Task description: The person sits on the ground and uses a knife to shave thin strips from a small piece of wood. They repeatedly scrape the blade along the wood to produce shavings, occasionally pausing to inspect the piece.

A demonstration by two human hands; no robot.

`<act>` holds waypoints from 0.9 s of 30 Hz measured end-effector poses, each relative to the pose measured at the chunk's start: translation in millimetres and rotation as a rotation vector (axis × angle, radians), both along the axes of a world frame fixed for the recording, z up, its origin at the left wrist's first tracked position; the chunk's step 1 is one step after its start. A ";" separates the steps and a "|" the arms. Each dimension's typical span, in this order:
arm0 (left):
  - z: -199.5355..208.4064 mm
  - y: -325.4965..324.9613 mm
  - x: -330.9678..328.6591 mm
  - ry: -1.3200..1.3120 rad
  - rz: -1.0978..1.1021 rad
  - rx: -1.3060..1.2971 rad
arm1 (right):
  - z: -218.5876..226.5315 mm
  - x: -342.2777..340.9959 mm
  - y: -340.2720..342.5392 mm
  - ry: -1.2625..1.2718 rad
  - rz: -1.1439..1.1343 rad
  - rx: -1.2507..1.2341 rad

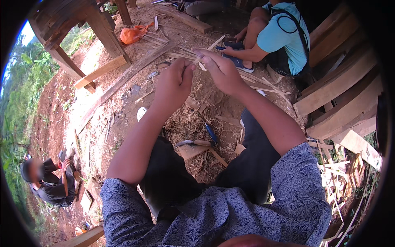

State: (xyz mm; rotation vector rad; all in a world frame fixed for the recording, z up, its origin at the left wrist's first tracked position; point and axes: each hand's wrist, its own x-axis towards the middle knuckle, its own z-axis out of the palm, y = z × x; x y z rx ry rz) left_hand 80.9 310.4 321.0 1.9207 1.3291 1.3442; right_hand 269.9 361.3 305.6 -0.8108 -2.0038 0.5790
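Both arms reach forward, and the hands meet over the ground. My left hand [177, 80] is closed in a fist, with thumb and forefinger pinching a thin pale wooden strip [197, 60]. My right hand [222, 74] closes on the strip's other side, its thumb and fingertips pressed together. How far the strip runs inside the fingers is hidden. Between my knees a knife [199, 143] with a wooden handle lies on a wood block [190, 152]. Beside it rests a blue-handled tool [210, 132]. Curled shavings [185, 123] cover the ground below my hands.
A person in a turquoise shirt [288, 39] sits ahead right; another in dark clothes [55, 181] sits far left. Long planks [341, 90] lean at the right. A beam [123, 82] crosses the ground at left, near an orange bag [131, 35] and a wooden frame [101, 37].
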 end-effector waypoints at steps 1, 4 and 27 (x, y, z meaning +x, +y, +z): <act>4.2 -2.4 0.3 -0.003 0.003 0.007 | 20.0 6.5 7.6 -0.135 -0.070 -0.091; 8.4 0.4 12.4 -0.018 -0.028 0.010 | 6.1 39.9 62.9 0.186 -0.221 -0.171; 10.4 0.4 -4.5 -0.678 -0.595 -0.701 | 27.2 9.9 32.5 0.341 -0.073 -0.270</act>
